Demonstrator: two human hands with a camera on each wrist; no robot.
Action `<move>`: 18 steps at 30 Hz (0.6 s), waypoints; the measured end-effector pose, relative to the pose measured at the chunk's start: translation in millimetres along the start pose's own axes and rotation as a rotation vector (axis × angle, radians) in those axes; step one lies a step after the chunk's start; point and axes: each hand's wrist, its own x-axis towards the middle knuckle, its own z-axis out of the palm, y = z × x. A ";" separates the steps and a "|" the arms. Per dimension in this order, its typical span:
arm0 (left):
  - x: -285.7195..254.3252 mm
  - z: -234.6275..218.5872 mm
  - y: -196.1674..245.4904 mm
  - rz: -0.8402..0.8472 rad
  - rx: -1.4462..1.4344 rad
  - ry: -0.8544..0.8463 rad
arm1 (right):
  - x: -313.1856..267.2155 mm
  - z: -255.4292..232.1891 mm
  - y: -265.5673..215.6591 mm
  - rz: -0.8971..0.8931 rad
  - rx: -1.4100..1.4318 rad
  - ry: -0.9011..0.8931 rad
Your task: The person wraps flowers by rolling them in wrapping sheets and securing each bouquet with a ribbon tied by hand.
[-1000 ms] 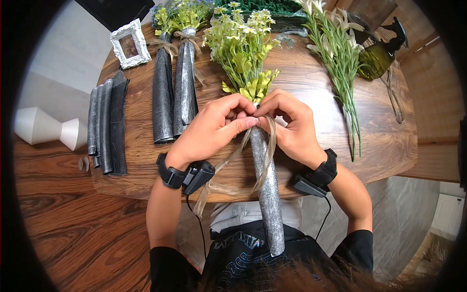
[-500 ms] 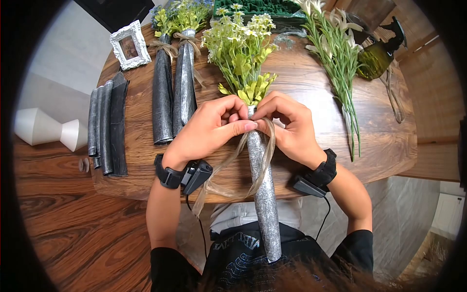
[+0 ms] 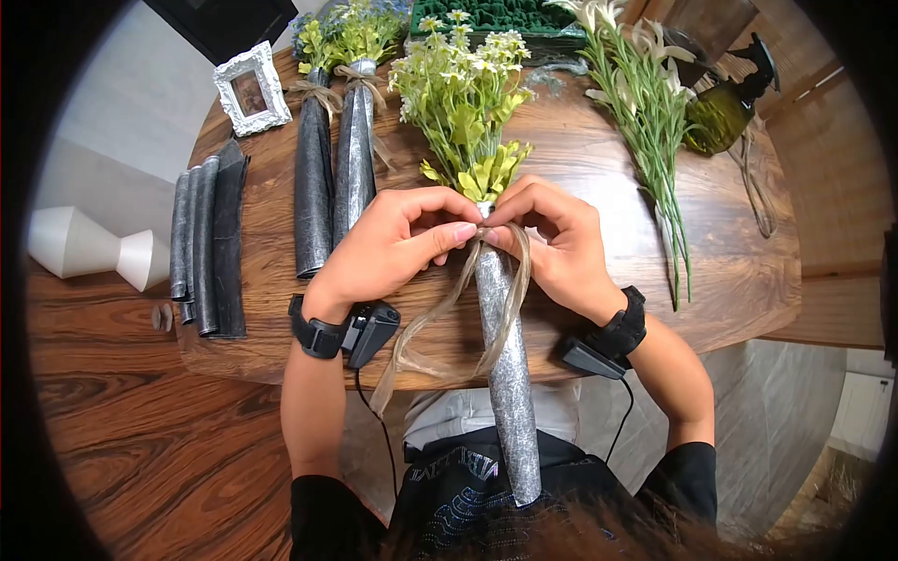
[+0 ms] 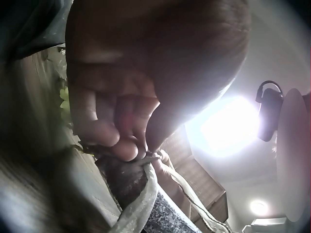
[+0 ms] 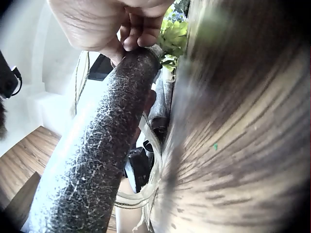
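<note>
A bouquet of small white flowers (image 3: pixel 468 103) with yellow-green leaves stands out of a silver-grey wrapped roll (image 3: pixel 510 374), whose lower end reaches the person's lap. At the roll's neck the left hand (image 3: pixel 398 238) and the right hand (image 3: pixel 557 238) meet, each pinching the beige ribbon (image 3: pixel 514 309) between thumb and fingers. Ribbon loops and tails hang down in front of the roll and to its left. In the left wrist view the ribbon (image 4: pixel 141 204) runs from the fingertips; the right wrist view has the speckled roll (image 5: pixel 92 145) just below the right hand (image 5: pixel 107 24).
Two wrapped bouquets (image 3: pixel 354 140) lie to the left, with rolled dark sheets (image 3: pixel 206 248) and a white picture frame (image 3: pixel 251 89) beyond. Lilies (image 3: pixel 645 122) and a green spray bottle (image 3: pixel 725 112) are on the right. A green box (image 3: pixel 505 21) stands at the back.
The bouquet and roll have shifted slightly left and toward the person. The left hand has moved a little left, its thumb drawing back from the right thumb.
</note>
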 end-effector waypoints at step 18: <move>1.7 -0.7 -7.0 0.014 0.130 -0.009 | 0.0 0.4 -2.5 0.032 -0.024 -0.032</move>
